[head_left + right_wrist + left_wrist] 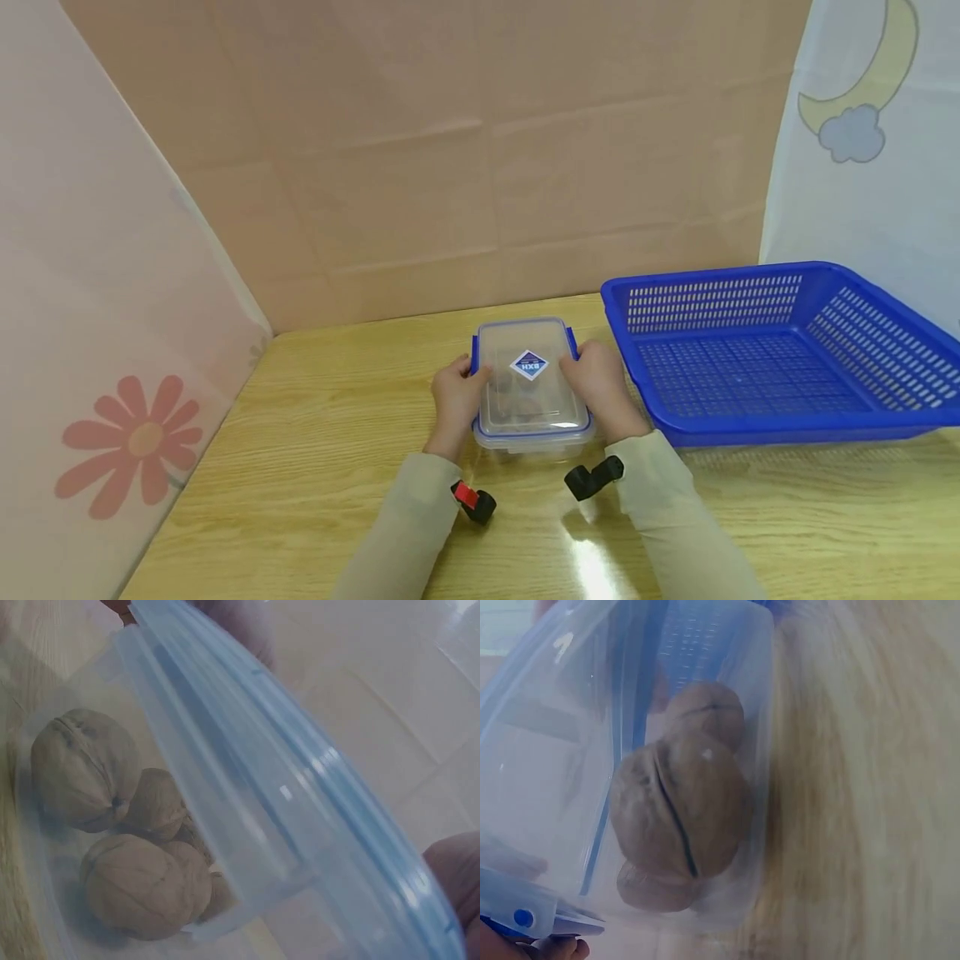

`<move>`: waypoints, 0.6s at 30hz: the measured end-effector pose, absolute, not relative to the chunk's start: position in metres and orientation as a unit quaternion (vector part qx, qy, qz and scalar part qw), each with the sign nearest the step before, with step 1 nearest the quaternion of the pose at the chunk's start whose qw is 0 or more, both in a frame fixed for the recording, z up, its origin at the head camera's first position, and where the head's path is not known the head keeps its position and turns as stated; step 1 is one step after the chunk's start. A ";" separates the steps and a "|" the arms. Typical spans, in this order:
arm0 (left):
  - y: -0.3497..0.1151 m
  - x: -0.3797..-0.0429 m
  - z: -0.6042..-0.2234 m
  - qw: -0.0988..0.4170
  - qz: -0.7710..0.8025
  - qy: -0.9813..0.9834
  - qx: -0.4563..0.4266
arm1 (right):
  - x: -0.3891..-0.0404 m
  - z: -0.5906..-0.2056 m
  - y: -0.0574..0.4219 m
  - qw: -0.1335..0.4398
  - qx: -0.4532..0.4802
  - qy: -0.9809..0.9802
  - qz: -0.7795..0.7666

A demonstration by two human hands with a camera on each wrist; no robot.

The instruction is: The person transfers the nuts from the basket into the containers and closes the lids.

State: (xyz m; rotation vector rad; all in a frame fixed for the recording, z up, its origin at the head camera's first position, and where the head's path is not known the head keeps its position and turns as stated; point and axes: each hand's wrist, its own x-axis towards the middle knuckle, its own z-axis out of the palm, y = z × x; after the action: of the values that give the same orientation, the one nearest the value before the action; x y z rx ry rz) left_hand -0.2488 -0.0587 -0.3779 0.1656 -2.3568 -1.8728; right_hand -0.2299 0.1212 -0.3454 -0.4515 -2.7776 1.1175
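A clear plastic food container (517, 444) stands on the wooden table, its lid (522, 337) lying over the top with a blue seal line and a diamond sticker. Several walnuts (82, 769) show through its walls in both wrist views. At the left side, my left hand (454, 400) grips the lid's edge by a blue clip (475, 354), thumb on top. My right hand (603, 387) holds the opposite edge by another clip (572, 342), its thumb also on the lid. Both clips stick out from the sides. The fingers under the edges are mostly hidden.
A large blue plastic basket (750, 429) with slotted walls stands close to my right hand and forearm. Cloth walls enclose the table (322, 467) at the back and sides, with a flower on the left and a moon on the right.
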 end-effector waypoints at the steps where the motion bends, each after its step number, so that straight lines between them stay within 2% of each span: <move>1: -0.058 -0.249 -0.377 0.068 -0.608 -0.789 0.051 | -0.231 -0.345 0.121 0.058 -0.150 -0.917 0.366; 12: -0.056 -0.249 -0.373 0.072 -0.588 -0.804 0.047 | -0.230 -0.347 0.122 0.083 -0.141 -0.917 0.363; 18: -0.058 -0.249 -0.375 0.103 -0.583 -0.806 0.030 | -0.228 -0.350 0.121 0.094 -0.129 -0.919 0.360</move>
State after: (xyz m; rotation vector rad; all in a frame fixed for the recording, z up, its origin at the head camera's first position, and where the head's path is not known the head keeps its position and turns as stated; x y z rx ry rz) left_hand -0.2491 -0.0580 -0.3749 0.0876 -2.3773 -1.7196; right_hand -0.2285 0.1212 -0.3496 -0.3819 -2.7261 1.0683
